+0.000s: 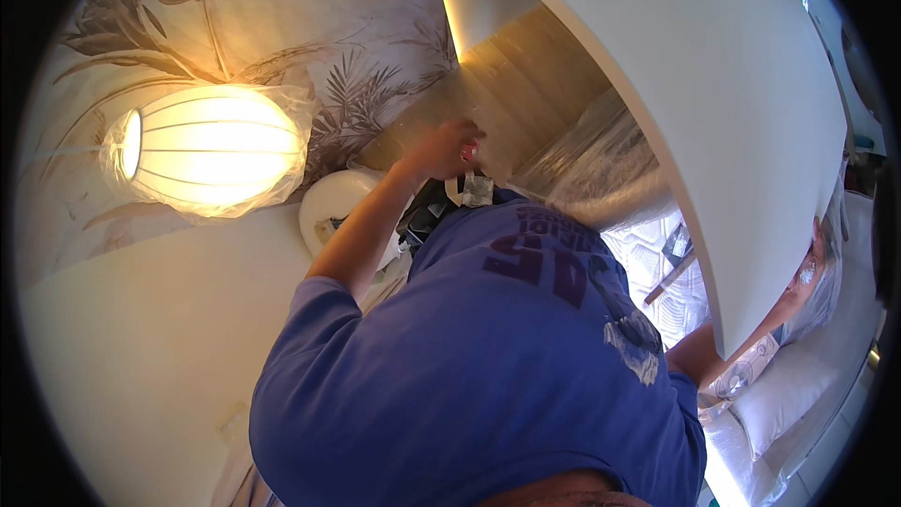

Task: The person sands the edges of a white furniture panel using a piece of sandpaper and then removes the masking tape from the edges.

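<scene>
My left hand (446, 150) is closed around a small red object (469, 149), too blurred to name, just in front of my waist. A large white panel (723, 84) stands upright along my right side and fills the upper right of the view. My right arm reaches behind the panel, and my right hand (813, 272) grips its far right edge. Something small and silvery (807, 273) shows at those fingers. Below my left hand, near my blue shirt, hangs a small pale grey piece (478, 191) whose kind I cannot make out.
At the left glows a ribbed lamp (216, 150) wrapped in clear plastic, in front of a plant-patterned wall (282, 0). A round white seat or stool (324, 211) stands by my left forearm. Plastic-covered bedding (657, 263) and a pale cushion (788, 394) lie to the right.
</scene>
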`<move>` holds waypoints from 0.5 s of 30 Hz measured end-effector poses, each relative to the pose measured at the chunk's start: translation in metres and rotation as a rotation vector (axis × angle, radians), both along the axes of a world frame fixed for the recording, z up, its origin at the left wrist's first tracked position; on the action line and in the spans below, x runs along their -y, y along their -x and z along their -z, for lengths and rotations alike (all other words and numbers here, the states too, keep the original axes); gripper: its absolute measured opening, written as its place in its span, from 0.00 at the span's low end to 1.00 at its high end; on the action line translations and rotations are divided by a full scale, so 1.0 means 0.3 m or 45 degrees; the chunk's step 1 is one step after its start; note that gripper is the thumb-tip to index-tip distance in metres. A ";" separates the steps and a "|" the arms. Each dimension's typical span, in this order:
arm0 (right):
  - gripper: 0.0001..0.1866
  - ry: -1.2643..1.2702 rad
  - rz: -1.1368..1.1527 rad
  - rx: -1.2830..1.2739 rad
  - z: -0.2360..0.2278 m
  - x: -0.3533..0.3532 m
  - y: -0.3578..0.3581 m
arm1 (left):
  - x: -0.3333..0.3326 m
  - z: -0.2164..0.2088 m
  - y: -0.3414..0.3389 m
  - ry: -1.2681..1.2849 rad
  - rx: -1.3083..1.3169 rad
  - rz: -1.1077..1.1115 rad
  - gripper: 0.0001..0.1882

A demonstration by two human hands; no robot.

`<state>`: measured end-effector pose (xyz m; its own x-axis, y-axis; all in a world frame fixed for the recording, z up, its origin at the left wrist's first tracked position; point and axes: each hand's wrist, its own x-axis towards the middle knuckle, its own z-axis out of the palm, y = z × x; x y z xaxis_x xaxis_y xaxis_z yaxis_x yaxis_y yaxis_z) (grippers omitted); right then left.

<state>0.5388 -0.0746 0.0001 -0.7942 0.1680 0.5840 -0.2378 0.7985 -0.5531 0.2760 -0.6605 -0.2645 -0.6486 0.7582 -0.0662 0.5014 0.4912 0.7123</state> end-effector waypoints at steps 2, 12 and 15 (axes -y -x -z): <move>0.20 0.180 -0.016 0.028 0.008 -0.016 -0.026 | -0.054 -0.051 -0.074 0.315 0.023 0.092 0.22; 0.23 -0.313 -0.075 -0.064 -0.045 0.091 0.022 | -0.054 -0.250 -0.029 -0.208 0.767 -0.185 0.16; 0.22 0.376 -0.121 -0.095 -0.008 0.042 0.014 | -0.019 -0.382 0.070 -0.657 0.643 -0.588 0.21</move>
<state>0.5346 -0.0872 0.0026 -0.7712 0.2662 0.5783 -0.3521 0.5785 -0.7358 0.2551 -0.6549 -0.1499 -0.8855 0.4399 -0.1495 -0.1064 0.1212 0.9869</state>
